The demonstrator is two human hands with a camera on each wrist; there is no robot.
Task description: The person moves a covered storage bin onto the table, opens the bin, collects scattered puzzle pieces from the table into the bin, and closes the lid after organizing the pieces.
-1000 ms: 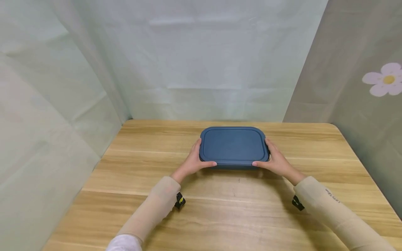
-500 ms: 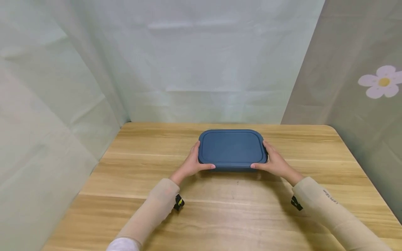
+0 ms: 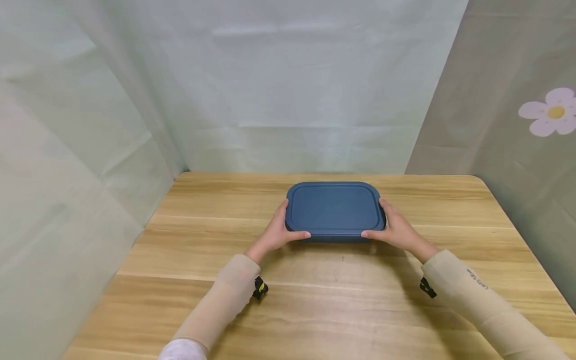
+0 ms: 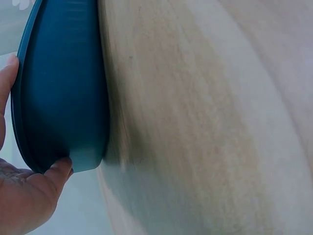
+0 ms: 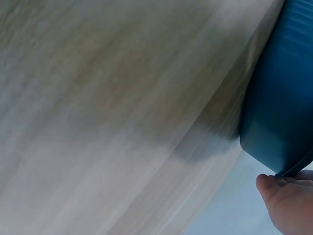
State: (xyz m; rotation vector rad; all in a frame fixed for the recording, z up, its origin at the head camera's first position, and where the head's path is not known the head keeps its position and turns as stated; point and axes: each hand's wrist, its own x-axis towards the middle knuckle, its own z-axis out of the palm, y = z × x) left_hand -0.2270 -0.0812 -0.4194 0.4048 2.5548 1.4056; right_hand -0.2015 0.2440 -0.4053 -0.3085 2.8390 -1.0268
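Note:
A dark blue rectangular lunch box (image 3: 335, 207) with rounded corners and a flat lid lies near the far side of the table, lid up. My left hand (image 3: 274, 232) grips its left end, thumb along the near edge and fingers at the side. At the opposite end my right hand (image 3: 398, 232) holds it the same way. In the left wrist view the box's side wall (image 4: 66, 83) stands close to the wood, and some fingers touch its rim. The right wrist view shows the other end of the box (image 5: 281, 98) and part of my hand. Fingers beneath the rim are partly hidden.
The wooden table (image 3: 333, 300) has rounded far corners. A pale curtain (image 3: 292, 90) hangs behind it and on the left, and a grey-brown cloth (image 3: 504, 100) with a printed flower hangs at the right. Dark straps sit under both sleeves.
The head view shifts slightly and comes back. Both hands and the lunch box keep their place on the table, with the same grip.

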